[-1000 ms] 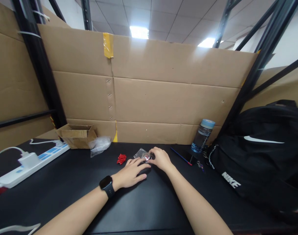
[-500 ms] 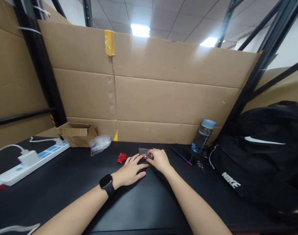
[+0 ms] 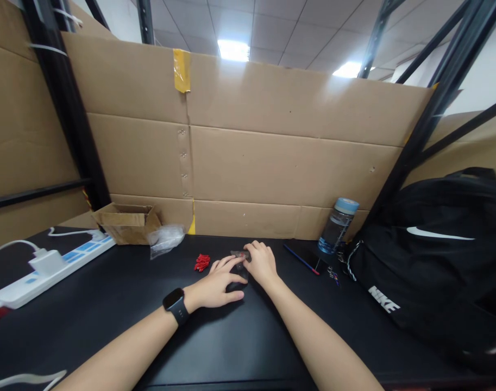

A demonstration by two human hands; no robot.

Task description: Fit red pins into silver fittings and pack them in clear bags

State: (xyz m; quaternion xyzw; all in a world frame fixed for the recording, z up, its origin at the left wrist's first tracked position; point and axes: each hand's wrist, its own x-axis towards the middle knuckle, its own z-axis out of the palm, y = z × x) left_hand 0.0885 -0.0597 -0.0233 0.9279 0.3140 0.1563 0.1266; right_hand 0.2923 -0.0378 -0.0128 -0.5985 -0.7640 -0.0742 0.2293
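Observation:
On the black table (image 3: pixel 215 347), a small clear plastic bag (image 3: pixel 241 268) with something small and red in it lies between my hands. My left hand (image 3: pixel 219 282), with a black watch on the wrist, rests palm down with fingers spread, its fingertips on the bag's left side. My right hand (image 3: pixel 262 263) has its fingers bent together at the bag's upper right edge; the fingertips are partly hidden. Just left of the bag sits a bundle of red pieces (image 3: pixel 202 263).
At the back left are an open cardboard box (image 3: pixel 129 231), a crumpled clear bag (image 3: pixel 166 240) and a white power strip (image 3: pixel 56 271). To the right stand a water bottle (image 3: pixel 336 228), a blue pen (image 3: pixel 300 258), keyrings (image 3: pixel 333 276) and a black backpack (image 3: pixel 435 260).
My right hand has moved slightly up and left, its fingers now folded over the bag's upper edge. More of the bag shows below the fingers. My left hand has barely shifted.

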